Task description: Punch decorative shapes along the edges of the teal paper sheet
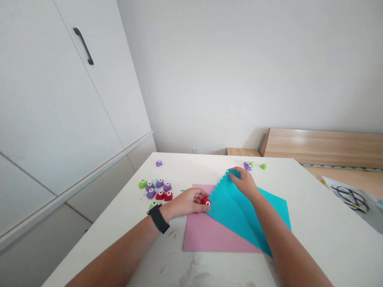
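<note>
A small red craft punch (205, 202) with a white button top is pinched in my left hand (191, 200), which wears a black wristband. It sits at the lower left corner of a sheet of blue paper (231, 205). A row of small holes runs along that sheet's left edge. My right hand (244, 184) grips the sheet near its far corner, thumb on top, and the paper is slightly bent and lifted. Under it lies a sheet of pink paper (206, 237), flat on the white table (317, 223).
Several purple, green and red punches (159, 183) cluster left of my left hand, with blue paper scraps around them. One purple punch (158, 163) stands at the far left. More punches (247, 166) sit along the back edge. A bag with a dark cable (350, 198) lies at right.
</note>
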`<state>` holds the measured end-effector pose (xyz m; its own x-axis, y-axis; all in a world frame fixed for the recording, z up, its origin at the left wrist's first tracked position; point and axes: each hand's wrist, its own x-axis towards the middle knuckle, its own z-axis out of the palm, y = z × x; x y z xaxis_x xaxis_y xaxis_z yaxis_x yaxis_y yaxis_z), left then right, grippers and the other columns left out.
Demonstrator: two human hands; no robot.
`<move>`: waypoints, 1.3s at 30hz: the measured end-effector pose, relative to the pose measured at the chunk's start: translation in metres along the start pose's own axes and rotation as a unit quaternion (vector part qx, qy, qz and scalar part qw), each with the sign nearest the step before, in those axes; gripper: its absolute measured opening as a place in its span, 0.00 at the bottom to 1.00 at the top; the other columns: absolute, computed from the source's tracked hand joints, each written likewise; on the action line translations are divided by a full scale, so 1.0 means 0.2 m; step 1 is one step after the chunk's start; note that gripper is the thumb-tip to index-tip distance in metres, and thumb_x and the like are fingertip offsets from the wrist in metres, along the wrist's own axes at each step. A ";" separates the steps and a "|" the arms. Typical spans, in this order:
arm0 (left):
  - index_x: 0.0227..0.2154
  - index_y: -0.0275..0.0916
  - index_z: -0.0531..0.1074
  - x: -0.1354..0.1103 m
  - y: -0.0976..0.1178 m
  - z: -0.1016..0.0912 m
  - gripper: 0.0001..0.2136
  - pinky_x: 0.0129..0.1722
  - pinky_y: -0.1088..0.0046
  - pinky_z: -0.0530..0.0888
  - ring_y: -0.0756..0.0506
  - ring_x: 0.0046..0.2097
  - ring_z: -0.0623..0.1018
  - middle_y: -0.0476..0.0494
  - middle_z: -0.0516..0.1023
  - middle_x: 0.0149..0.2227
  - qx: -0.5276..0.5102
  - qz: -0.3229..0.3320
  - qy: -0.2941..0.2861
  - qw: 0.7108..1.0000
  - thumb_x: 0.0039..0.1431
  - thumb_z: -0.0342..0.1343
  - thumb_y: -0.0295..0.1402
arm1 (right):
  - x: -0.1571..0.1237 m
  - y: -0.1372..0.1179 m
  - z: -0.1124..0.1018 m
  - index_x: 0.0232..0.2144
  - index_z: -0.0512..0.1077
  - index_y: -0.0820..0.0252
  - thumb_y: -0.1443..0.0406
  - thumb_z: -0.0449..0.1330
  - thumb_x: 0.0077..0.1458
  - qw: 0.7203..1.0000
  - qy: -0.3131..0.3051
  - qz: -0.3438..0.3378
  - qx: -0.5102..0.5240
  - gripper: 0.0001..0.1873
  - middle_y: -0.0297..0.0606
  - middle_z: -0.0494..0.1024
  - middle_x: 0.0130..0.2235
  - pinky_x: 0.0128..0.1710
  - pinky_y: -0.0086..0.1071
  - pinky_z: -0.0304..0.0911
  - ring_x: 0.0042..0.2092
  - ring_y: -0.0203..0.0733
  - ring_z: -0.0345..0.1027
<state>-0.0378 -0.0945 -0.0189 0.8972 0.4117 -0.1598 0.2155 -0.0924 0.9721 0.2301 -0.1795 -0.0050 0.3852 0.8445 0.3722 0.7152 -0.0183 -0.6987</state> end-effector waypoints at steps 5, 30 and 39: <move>0.42 0.35 0.74 0.00 0.01 0.03 0.21 0.36 0.70 0.74 0.47 0.36 0.77 0.43 0.78 0.35 0.012 0.004 0.010 1.000 0.49 0.68 0.43 | 0.00 -0.01 -0.01 0.36 0.76 0.56 0.59 0.56 0.56 1.000 0.009 0.001 0.002 0.12 0.37 0.80 0.35 0.41 0.36 0.64 0.38 0.45 0.73; 0.42 0.34 0.75 0.00 0.04 0.02 0.21 0.37 0.71 0.74 0.46 0.38 0.79 0.40 0.80 0.38 -0.089 -0.035 0.011 0.995 0.48 0.69 0.41 | -0.02 -0.04 -0.03 0.36 0.75 0.57 0.58 0.54 0.57 0.999 0.031 -0.003 0.014 0.13 0.36 0.80 0.35 0.39 0.36 0.63 0.37 0.45 0.72; 0.42 0.34 0.76 -0.01 0.07 0.03 0.22 0.31 0.75 0.70 0.48 0.34 0.77 0.41 0.80 0.37 -0.083 -0.038 0.015 0.996 0.47 0.70 0.41 | -0.03 -0.08 -0.03 0.38 0.75 0.56 0.57 0.53 0.58 0.999 0.037 -0.019 0.013 0.13 0.36 0.80 0.36 0.40 0.36 0.64 0.38 0.45 0.73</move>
<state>-0.0343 -0.1027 -0.0062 0.8679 0.4398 -0.2310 0.2135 0.0895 0.9728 0.2194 -0.1877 0.0078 0.4007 0.8025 0.4421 0.7155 0.0273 -0.6981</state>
